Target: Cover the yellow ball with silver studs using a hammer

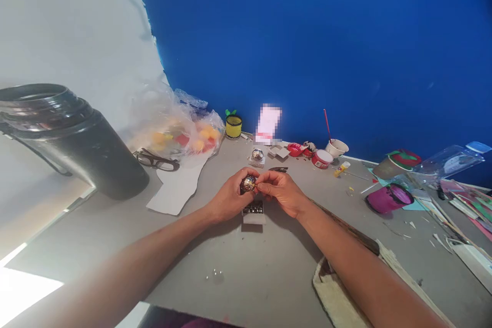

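A shiny ball (248, 183), silver with some gold and apparently covered in small metal studs, rests in the fingers of my left hand (233, 192), which is closed around it. Against the ball's right side, my right hand (280, 192) has thumb and forefinger pinched together; whatever lies between them is too small to make out. Just below both hands stands a small open white box (253, 219) with several shiny metal pieces (253, 208) in it, like thumbtacks. Beyond the hands, a second shiny dome (257, 155) sits on a small white base. Several tiny shiny bits (217, 272) lie nearer to me.
At left towers a dark flask (103, 148), with eyeglasses (157, 160) and a plastic bag (180, 133) behind it. A hammer-like tool's wooden handle (349, 225) runs beneath my right forearm. Paint pots (322, 159), a paper cup (337, 148) and a purple container (389, 199) stand right.
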Motion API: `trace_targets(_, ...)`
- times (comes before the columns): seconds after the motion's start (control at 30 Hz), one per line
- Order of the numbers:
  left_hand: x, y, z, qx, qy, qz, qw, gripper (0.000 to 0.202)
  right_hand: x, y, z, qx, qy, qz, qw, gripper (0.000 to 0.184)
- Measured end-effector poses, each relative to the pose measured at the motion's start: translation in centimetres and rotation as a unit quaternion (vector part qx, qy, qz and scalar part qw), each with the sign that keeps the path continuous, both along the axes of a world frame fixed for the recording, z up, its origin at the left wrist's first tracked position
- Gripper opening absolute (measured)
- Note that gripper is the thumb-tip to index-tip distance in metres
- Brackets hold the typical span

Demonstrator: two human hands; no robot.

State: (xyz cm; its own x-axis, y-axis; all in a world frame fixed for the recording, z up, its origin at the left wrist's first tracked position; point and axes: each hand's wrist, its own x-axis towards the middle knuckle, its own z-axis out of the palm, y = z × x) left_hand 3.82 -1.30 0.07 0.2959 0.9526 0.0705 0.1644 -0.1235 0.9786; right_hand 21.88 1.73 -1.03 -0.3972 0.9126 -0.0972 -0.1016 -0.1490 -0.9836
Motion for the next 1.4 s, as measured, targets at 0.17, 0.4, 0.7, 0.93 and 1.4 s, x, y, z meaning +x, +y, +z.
trace_targets(0.17,0.0,0.0,0.0,-0.002,-0.003,0.002,1.0,0.022,0.0,0.1,-0.2,-0.004,0.0,0.002,1.0,0.032)
trace_targets(0.4,0.1,-0.2,0.4,0.005,0.017,0.004,1.0,0.018,-0.2,0.0,-0.5,-0.004,0.011,-0.001,1.0,0.031)
trace_targets(0.7,0.4,-0.5,-0.3,0.009,0.049,0.022,0.999,0.021,-0.2,0.1,-0.5,0.038,0.005,-0.003,0.999,0.032)
trace_targets(0.93,0.5,-0.6,-0.1,0.034,0.091,0.036,0.995,0.02,-0.6,0.3,-0.6,0.065,0.022,0.006,0.998,0.024)
trace_targets(1.4,0.2,0.2,-0.6,-0.019,-0.033,-0.003,0.999,0.024,-0.5,0.0,0.9,0.075,-0.014,0.008,0.997,0.022)
